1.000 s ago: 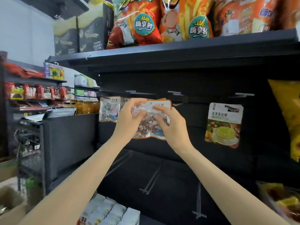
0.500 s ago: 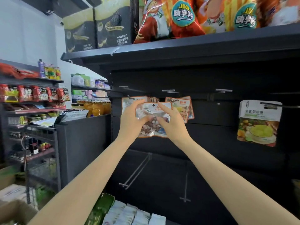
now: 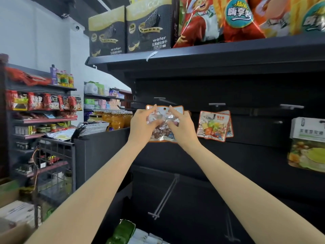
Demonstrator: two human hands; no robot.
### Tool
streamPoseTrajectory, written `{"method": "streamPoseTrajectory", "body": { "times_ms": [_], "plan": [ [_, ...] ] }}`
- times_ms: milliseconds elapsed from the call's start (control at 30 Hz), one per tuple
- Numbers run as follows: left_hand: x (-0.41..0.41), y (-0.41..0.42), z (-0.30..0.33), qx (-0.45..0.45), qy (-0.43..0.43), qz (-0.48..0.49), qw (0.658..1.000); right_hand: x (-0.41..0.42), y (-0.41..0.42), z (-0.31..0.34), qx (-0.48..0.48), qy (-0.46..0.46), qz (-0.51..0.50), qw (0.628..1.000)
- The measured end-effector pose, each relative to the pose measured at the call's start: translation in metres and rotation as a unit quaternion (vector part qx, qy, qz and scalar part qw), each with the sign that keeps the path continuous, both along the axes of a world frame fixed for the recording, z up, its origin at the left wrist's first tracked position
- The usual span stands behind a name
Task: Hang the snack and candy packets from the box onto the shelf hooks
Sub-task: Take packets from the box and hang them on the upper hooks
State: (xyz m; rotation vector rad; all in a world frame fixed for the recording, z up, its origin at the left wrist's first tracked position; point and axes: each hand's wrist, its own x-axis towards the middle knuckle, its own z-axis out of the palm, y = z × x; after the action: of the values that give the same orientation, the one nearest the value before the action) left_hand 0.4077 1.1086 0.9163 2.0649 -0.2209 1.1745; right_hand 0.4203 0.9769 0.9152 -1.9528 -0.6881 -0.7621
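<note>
We hold candy packet (image 3: 164, 124) up at hook row, both hands on it. Left hand (image 3: 143, 126) and right hand (image 3: 182, 128) pinch it by upper edges, fingers curled round front. Hang hole sits just below left hook (image 3: 162, 100), not yet threaded, we judge. Done so far: two orange packets (image 3: 214, 125) on middle hook, white-green packet (image 3: 307, 143) on far right one. Left: this packet. Cardboard box (image 3: 12, 233) at bottom left, contents hidden.

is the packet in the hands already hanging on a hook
No: the candy packet is gripped by the left hand and right hand, its punched hole showing empty below the hook.
</note>
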Motion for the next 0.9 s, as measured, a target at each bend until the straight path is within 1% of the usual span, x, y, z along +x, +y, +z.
{"method": "streamPoseTrajectory", "body": {
  "times_ms": [133,300,433,600,800,900],
  "plan": [
    [0.006,0.007,-0.001,0.019,0.008,-0.01,1.0,0.004,0.004,0.0,-0.008,-0.006,-0.009,1.0],
    [0.013,0.017,-0.007,0.008,0.009,-0.025,1.0,0.005,0.011,-0.002,-0.023,-0.023,-0.017,0.999],
    [0.015,0.02,-0.006,0.013,0.006,-0.031,0.999,0.004,0.015,-0.003,-0.01,-0.035,-0.032,0.999],
    [0.017,0.015,0.0,0.02,0.002,-0.038,0.999,0.004,0.013,-0.002,0.013,-0.024,-0.058,0.998],
    [0.026,0.017,-0.004,0.023,0.036,-0.029,0.999,0.013,0.014,-0.004,-0.015,-0.014,-0.083,0.996],
    [0.029,0.014,-0.007,0.034,0.048,-0.034,0.998,0.018,0.011,-0.012,-0.044,-0.052,-0.104,0.992]
  ]
}}
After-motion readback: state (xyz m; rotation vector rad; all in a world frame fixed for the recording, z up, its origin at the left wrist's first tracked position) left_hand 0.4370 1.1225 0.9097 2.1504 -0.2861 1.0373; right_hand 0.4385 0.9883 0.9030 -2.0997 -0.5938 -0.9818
